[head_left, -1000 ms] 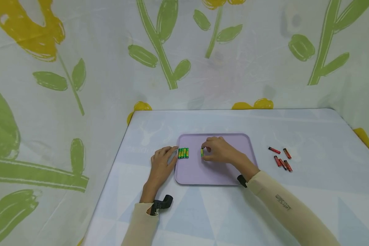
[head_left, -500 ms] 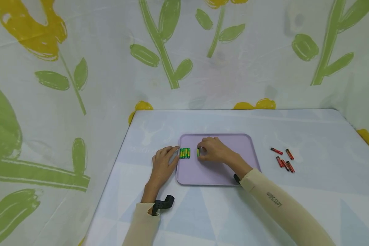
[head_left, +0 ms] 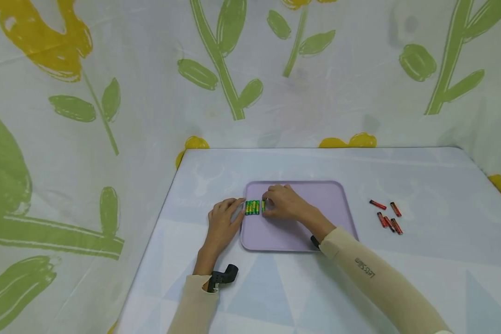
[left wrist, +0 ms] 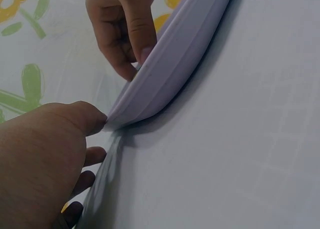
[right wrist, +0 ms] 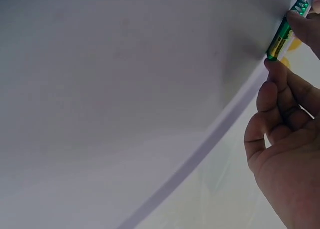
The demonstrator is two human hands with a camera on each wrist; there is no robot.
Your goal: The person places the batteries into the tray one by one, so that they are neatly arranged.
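My right hand (head_left: 285, 202) pinches a green-and-yellow battery (head_left: 263, 205) upright in line with the others, thumb at one end and a finger at the other; the right wrist view also shows this battery (right wrist: 281, 39). Just left of it, several matching green batteries (head_left: 252, 207) lie side by side in a row at the left end of the lilac tray (head_left: 292, 240). My left hand (head_left: 224, 221) rests at the tray's left edge, fingers relaxed, thumb and forefinger tips near the row. In the left wrist view its thumb touches the tray's rim (left wrist: 165, 64).
Several red batteries (head_left: 387, 222) lie loose on the pale patterned table (head_left: 434, 195), right of the tray. Behind and to the left hangs a white cloth (head_left: 150, 93) printed with leaves and yellow flowers.
My right hand has moved left across the tray with the green battery, bringing it close to the row. My left hand has stayed at the tray's edge.
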